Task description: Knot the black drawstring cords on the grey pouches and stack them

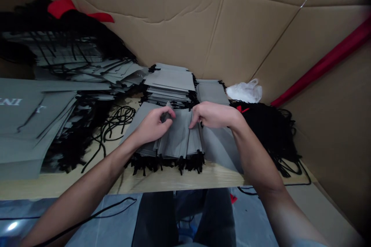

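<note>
Grey flat fabric pouches with black cord ends (174, 139), spread in an overlapping row on the pale wooden worktop (217, 179), under left hand (154, 124), thumb and fingers narrowly curved, and right hand (215, 115), fingers bent at the row's right part; cannot tell about any pinch on fabric. Behind that row, tall grey pouch stack (171, 80); right of that row, black cord heap (265, 135).
</note>
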A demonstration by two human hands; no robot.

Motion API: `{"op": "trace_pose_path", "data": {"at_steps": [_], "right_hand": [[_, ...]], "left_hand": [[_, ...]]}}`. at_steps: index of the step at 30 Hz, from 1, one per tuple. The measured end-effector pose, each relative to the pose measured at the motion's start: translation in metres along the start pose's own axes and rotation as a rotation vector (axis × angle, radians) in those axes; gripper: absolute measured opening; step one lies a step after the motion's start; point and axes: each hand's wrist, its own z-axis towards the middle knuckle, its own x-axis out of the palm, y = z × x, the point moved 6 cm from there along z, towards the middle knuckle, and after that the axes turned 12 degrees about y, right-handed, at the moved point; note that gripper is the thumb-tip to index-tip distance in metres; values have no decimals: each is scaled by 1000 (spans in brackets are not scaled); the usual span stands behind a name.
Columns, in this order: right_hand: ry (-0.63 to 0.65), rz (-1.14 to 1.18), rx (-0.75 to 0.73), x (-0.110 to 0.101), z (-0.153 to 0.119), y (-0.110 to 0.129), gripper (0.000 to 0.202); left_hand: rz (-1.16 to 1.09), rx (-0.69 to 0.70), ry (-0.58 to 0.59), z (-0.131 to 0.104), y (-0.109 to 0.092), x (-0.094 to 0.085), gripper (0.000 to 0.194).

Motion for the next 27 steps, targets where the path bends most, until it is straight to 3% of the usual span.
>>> {"op": "trace_pose_path", "data": {"at_steps": [6, 11, 18, 24, 27], "right_hand": [[19, 8, 10, 2, -1, -6, 61], [57, 7, -3, 5, 2, -3, 65], [24, -19, -42, 1, 0, 11, 70], [55, 1, -32, 3, 2, 15, 84], [41, 25, 3, 1, 0, 14, 74]], "left_hand": [[18, -76, 14, 10, 5, -1, 15], [31, -127, 34, 14, 14, 10, 34], [14, -59, 5, 7, 0, 8, 42], [-20, -53, 7, 4, 2, 4, 28], [-33, -74, -20, 4, 8, 4, 22]]}}
